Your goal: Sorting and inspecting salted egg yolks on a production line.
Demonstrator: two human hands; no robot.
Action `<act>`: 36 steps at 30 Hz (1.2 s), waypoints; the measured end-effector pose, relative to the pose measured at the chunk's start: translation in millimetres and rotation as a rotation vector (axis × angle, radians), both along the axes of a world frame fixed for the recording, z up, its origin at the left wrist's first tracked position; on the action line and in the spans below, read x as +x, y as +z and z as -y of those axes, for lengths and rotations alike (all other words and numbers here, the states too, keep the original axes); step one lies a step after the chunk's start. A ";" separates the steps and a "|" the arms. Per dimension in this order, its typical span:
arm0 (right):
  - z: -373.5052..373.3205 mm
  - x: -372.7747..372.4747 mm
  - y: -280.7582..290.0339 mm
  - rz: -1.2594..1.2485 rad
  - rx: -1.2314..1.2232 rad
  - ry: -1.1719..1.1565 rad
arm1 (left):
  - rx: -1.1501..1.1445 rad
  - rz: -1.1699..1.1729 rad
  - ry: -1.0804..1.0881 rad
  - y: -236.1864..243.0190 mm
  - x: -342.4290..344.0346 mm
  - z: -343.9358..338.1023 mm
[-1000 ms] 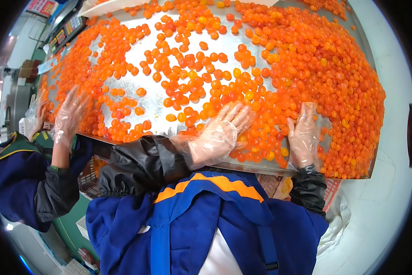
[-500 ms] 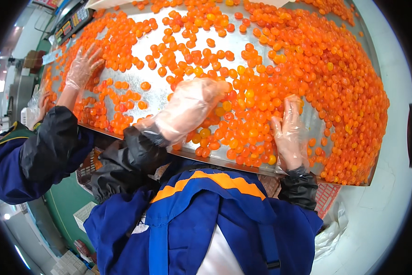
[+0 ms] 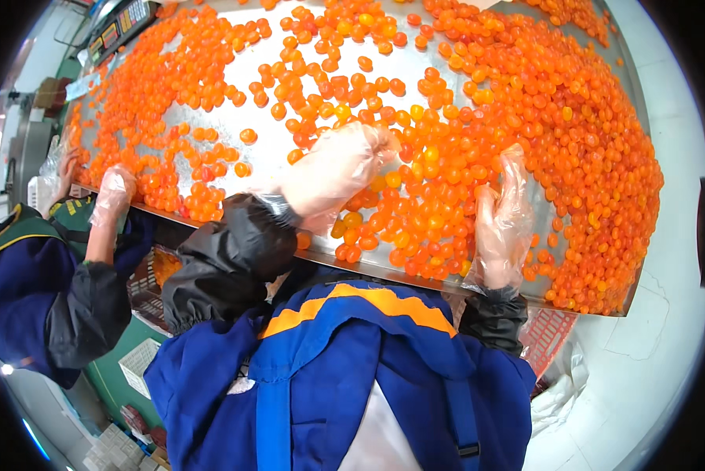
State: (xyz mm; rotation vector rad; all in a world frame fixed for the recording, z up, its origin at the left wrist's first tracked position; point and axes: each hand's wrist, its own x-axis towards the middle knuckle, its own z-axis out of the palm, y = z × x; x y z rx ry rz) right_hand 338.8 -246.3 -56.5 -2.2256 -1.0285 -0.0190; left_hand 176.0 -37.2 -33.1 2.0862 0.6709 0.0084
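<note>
Right fingers [image 3: 513, 169] have edged forward, parted, seemingly empty, beside orange pieces [image 3: 446, 169]; left fingers [image 3: 380, 140] curl over them, grip hidden.

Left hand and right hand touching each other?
Apart. The head view shows it: a band of small orange pieces lies on the metal tray between the left hand and the right hand.
</note>
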 end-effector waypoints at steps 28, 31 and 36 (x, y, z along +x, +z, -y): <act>-77.5 -86.2 70.4 -0.176 0.018 0.771 | 0.408 0.217 -0.039 13.5 -89.5 37.8; -81.9 -88.8 61.9 -0.101 0.076 0.762 | 0.328 0.257 -0.007 17.4 -87.8 34.6; -74.2 -73.1 63.8 -0.068 0.053 0.595 | 0.199 0.118 0.132 21.1 -96.2 24.2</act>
